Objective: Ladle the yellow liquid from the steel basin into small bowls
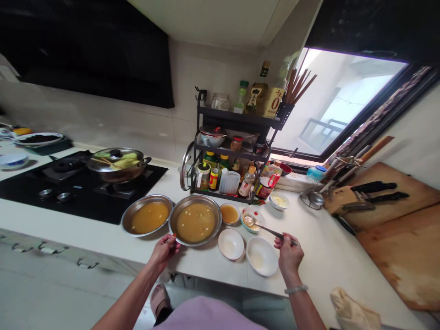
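My left hand [164,252] is closed at the near left rim of a round metal bowl [195,221], which holds brownish liquid with pale bits. My right hand [289,256] grips the dark handle of a long spoon [270,230]. The spoon's head is in a small patterned bowl [259,215]; its contents are partly hidden. A second metal bowl [147,216] of orange-brown liquid stands to the left. Between the larger bowls and the patterned one is a small bowl of orange liquid [229,214]. Two white bowls, a round one [231,244] and an oval one [262,256], sit nearer me.
A lidded pan [117,165] rests on the black stove [82,197] at left. Behind the bowls stands a black rack [233,149] full of bottles and jars. To the right are a knife block [347,201], cutting boards [395,247] and a cloth [354,311].
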`<state>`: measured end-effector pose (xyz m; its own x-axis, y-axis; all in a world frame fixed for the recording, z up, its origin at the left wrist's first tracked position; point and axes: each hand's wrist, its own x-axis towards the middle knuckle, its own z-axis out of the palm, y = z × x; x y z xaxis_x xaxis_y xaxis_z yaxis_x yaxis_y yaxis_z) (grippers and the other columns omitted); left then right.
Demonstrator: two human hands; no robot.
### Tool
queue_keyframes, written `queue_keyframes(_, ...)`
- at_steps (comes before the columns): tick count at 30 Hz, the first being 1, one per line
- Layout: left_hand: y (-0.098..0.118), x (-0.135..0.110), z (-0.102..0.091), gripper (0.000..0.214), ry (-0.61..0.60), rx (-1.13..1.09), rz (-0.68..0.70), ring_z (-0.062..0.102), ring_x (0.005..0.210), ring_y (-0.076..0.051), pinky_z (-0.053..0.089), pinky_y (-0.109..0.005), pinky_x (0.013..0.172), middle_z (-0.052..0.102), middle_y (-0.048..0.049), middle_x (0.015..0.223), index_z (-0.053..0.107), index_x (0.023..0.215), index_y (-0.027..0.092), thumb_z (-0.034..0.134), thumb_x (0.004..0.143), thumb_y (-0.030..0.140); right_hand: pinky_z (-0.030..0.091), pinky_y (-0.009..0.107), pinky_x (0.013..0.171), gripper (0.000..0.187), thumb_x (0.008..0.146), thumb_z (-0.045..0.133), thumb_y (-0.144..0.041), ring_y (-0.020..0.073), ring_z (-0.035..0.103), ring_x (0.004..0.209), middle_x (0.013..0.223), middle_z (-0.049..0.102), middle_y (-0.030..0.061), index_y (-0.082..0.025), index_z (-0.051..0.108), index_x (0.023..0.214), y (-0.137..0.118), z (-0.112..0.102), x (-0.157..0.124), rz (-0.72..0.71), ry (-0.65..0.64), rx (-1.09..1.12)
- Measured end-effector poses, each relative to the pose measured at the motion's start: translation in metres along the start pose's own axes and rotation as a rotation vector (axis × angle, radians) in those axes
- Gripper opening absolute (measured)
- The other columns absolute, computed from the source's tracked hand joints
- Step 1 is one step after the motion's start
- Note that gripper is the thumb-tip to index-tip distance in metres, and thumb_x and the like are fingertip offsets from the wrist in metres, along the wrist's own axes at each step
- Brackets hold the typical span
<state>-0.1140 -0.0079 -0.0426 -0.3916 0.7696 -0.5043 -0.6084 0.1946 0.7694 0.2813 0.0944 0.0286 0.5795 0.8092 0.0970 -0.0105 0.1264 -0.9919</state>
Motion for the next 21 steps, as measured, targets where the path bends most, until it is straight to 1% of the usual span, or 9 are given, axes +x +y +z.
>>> queue_keyframes(5,0.002,-0.002,0.002,0.028,0.011,0.009,-0.013,0.057,0.045,-0.011,0.044,-0.020,0.044,0.059,0.0009,0.051,0.050,0.066,0.017,0.078,0.066,0.023,0.051,0.024,0.040,0.037,0.072,0.066,-0.047,0.0134,0.058,0.040,0.051,0.063,-0.0022,-0.014,0.060,0.085,-0.007,-0.002,-0.001,-0.035,-0.001,-0.018)
queue_keyframes(13,0.003,-0.003,0.002,0.030,0.005,0.003,-0.016,0.057,0.044,-0.011,0.044,-0.020,0.044,0.059,0.0015,0.049,0.049,0.064,0.018,0.078,0.064,0.023,0.050,0.022,0.039,0.032,0.069,0.068,-0.042,0.0132,0.059,0.042,0.049,0.062,-0.0023,-0.014,0.059,0.083,-0.010,-0.005,0.000,0.001,0.031,0.027)
queue_keyframes(17,0.003,-0.003,0.002,0.029,0.012,0.007,-0.018,0.057,0.045,-0.011,0.045,-0.020,0.045,0.060,0.0005,0.050,0.049,0.066,0.018,0.078,0.065,0.023,0.049,0.023,0.039,0.030,0.069,0.067,-0.040,0.0136,0.059,0.042,0.049,0.062,-0.0020,-0.015,0.059,0.082,-0.019,-0.001,-0.003,0.006,0.014,0.039)
queue_keyframes(21,0.001,-0.002,0.001,0.029,0.017,0.013,-0.006,0.058,0.045,-0.011,0.045,-0.020,0.045,0.061,0.0001,0.051,0.050,0.067,0.018,0.078,0.065,0.023,0.048,0.022,0.039,0.030,0.071,0.067,-0.041,0.0135,0.058,0.042,0.050,0.062,-0.0018,-0.015,0.058,0.082,-0.030,0.008,-0.009,-0.006,-0.030,0.061)
